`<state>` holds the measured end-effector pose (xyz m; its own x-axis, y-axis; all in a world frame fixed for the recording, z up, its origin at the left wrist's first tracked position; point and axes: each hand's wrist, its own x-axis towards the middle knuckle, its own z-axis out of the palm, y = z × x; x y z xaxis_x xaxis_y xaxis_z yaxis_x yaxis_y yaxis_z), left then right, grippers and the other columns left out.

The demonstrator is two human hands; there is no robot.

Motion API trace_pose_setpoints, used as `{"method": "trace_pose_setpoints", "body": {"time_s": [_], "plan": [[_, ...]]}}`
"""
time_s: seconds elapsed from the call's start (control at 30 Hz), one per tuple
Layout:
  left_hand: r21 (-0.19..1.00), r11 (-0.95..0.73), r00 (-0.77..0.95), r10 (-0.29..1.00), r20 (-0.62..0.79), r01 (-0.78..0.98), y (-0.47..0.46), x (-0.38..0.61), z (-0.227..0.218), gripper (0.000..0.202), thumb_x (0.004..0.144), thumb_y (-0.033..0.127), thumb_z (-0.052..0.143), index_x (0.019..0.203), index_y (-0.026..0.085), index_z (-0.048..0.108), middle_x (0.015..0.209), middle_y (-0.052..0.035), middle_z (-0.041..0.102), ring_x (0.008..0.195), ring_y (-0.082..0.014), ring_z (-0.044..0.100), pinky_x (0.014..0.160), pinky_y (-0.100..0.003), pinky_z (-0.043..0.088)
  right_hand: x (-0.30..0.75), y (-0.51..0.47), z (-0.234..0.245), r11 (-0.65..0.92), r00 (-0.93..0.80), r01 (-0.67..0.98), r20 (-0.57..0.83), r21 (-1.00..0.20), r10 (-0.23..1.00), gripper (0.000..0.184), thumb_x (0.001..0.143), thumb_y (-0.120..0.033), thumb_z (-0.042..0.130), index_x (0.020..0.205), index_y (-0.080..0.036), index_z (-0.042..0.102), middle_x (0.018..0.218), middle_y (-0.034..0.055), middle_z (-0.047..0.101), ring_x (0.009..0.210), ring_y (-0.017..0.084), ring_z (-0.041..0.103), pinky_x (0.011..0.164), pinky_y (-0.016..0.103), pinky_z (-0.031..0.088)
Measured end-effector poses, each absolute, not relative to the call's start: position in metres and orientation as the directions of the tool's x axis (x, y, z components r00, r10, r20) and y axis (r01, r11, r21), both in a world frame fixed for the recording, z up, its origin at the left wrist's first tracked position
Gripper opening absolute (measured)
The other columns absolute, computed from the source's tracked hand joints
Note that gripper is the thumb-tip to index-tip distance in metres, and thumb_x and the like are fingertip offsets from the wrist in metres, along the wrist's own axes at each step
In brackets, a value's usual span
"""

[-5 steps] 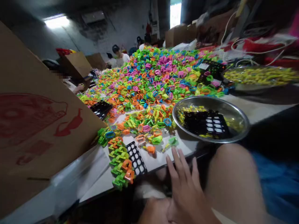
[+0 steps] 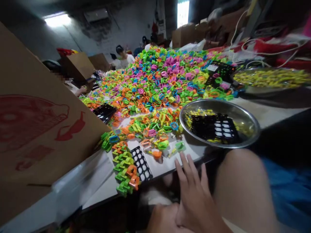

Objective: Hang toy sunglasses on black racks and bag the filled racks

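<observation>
My right hand [image 2: 193, 191] reaches over the table's front edge with its fingers stretched out and slightly apart, holding nothing. Its fingertips are just short of a green plastic piece [image 2: 180, 146] and an orange one [image 2: 156, 154]. My left hand [image 2: 162, 220] lies low at the bottom edge, tucked against the right wrist; its fingers are hidden. A black grid tray [image 2: 141, 163] lies left of the hands beside a row of green and orange pieces [image 2: 125, 173]. A huge heap of bright plastic pieces [image 2: 160, 81] covers the table beyond.
A steel bowl [image 2: 245, 116] with a black grid and yellow bits sits right of the hands. A large cardboard box [image 2: 36, 113] stands on the left. My bare knee [image 2: 243, 187] is at the lower right. Another bowl of yellow pieces [image 2: 272, 79] and other people sit farther back.
My right hand has shifted slightly toward the table; the view has barely moved.
</observation>
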<state>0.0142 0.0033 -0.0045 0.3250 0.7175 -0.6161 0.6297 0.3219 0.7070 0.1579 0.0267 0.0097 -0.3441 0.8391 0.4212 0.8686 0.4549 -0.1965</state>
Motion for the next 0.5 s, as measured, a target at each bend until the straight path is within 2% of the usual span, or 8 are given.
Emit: {"method": "trace_pose_setpoints", "body": {"time_s": [0.03,0.13,0.2,0.27,0.33,0.4,0.47,0.5], "plan": [[0.700,0.331,0.309,0.720,-0.621,0.633,0.002,0.016,-0.005,0.063,0.050,0.070,0.100,0.098,0.031,0.088,0.098,-0.0024,0.084,0.097,-0.0327,0.077,0.086,-0.036,0.058,0.159,0.027,0.010,0.447,-0.341,0.871,0.404,-0.203,0.849,0.135,0.068,-0.025,0.070,0.176,-0.005,-0.008,0.182,0.0258,0.019,0.165,0.051,0.023,0.128,0.079,0.014],[0.674,0.360,0.267,0.721,-0.640,0.645,-0.001,0.018,-0.003,0.056,0.051,0.071,0.098,0.090,0.032,0.089,0.090,-0.0041,0.083,0.089,-0.0320,0.075,0.076,-0.035,0.054,0.160,0.027,0.005,0.431,-0.343,0.876,0.347,-0.219,0.873,0.139,0.063,-0.021,0.068,0.176,-0.007,-0.011,0.183,0.0234,0.017,0.165,0.051,0.024,0.129,0.080,0.012],[0.662,0.373,0.236,0.729,-0.642,0.650,-0.001,0.018,0.002,0.055,0.053,0.072,0.096,0.087,0.030,0.089,0.087,-0.0055,0.083,0.087,-0.0311,0.073,0.075,-0.035,0.052,0.159,0.028,-0.006,0.435,-0.359,0.868,0.300,-0.241,0.884,0.140,0.061,-0.019,0.067,0.176,-0.009,-0.012,0.183,0.0215,0.016,0.165,0.050,0.023,0.129,0.079,0.012],[0.653,0.383,0.216,0.733,-0.645,0.653,0.002,0.018,0.012,0.056,0.057,0.074,0.094,0.088,0.027,0.089,0.086,-0.0055,0.083,0.085,-0.0295,0.073,0.076,-0.034,0.051,0.158,0.029,-0.021,0.447,-0.389,0.841,0.234,-0.304,0.891,0.138,0.061,-0.017,0.067,0.178,-0.012,-0.006,0.184,0.0209,0.016,0.166,0.048,0.024,0.130,0.076,0.018],[0.611,0.364,0.203,0.721,-0.663,0.704,0.006,0.017,0.025,0.058,0.064,0.073,0.091,0.094,0.025,0.088,0.091,-0.0066,0.084,0.088,-0.0299,0.075,0.078,-0.033,0.051,0.159,0.032,-0.035,0.420,-0.412,0.797,0.117,-0.433,0.904,0.131,0.064,-0.017,0.069,0.178,-0.014,0.005,0.183,0.0227,0.019,0.163,0.046,0.032,0.127,0.069,0.032],[0.516,0.292,0.185,0.703,-0.687,0.805,0.009,0.008,0.039,0.058,0.076,0.071,0.083,0.108,0.022,0.086,0.101,-0.0111,0.084,0.096,-0.0341,0.077,0.082,-0.035,0.052,0.161,0.038,-0.041,0.328,-0.440,0.728,-0.042,-0.602,0.897,0.121,0.067,-0.021,0.074,0.176,-0.017,0.022,0.179,0.0233,0.030,0.152,0.042,0.051,0.117,0.055,0.049],[0.402,0.202,0.166,0.682,-0.712,0.893,0.005,-0.014,0.052,0.062,0.089,0.064,0.071,0.133,0.021,0.078,0.108,-0.0159,0.084,0.101,-0.0380,0.078,0.084,-0.039,0.054,0.164,0.051,-0.038,0.193,-0.461,0.658,-0.187,-0.728,0.867,0.095,0.074,-0.032,0.080,0.164,-0.022,0.049,0.160,0.0179,0.059,0.127,0.034,0.071,0.098,0.041,0.058],[0.372,0.167,0.176,0.661,-0.729,0.913,0.000,-0.032,0.057,0.066,0.092,0.060,0.066,0.146,0.022,0.071,0.108,-0.0161,0.084,0.099,-0.0378,0.078,0.082,-0.040,0.055,0.165,0.059,-0.034,0.131,-0.448,0.647,-0.235,-0.751,0.863,0.072,0.081,-0.038,0.079,0.150,-0.024,0.063,0.143,0.0132,0.073,0.113,0.030,0.077,0.089,0.036,0.058]]}}
